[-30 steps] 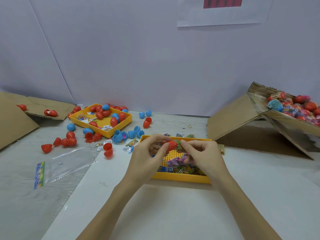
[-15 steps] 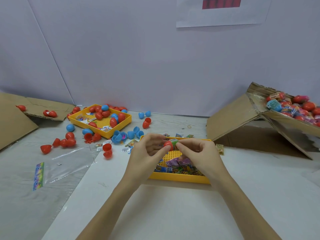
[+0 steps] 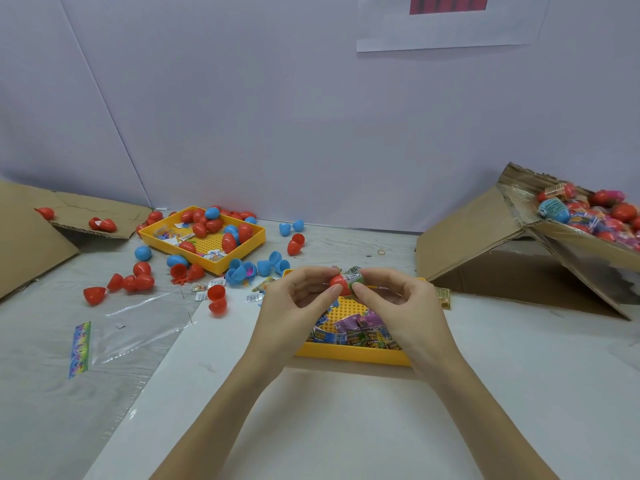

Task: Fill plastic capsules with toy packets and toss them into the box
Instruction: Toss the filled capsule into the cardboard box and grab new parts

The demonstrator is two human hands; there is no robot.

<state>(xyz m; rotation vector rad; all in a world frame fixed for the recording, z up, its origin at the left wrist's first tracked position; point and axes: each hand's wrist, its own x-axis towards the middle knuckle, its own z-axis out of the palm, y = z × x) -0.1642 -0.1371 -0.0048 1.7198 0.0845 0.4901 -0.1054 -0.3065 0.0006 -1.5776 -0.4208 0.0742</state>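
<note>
My left hand pinches a red capsule half above the near yellow tray. My right hand holds a green toy packet with its fingertips, pressed against the capsule's open side. Whether a second capsule half sits in the right hand is hidden. Several colourful toy packets lie in the tray under my hands. The cardboard box at the right, tipped toward me, holds several filled capsules.
A second yellow tray at the back left holds red and blue capsule halves. More halves lie scattered around it. A clear plastic bag lies at the left. Flattened cardboard sits at the far left.
Both hands rose slightly over the tray. The green packet has come closer into the red capsule half.
</note>
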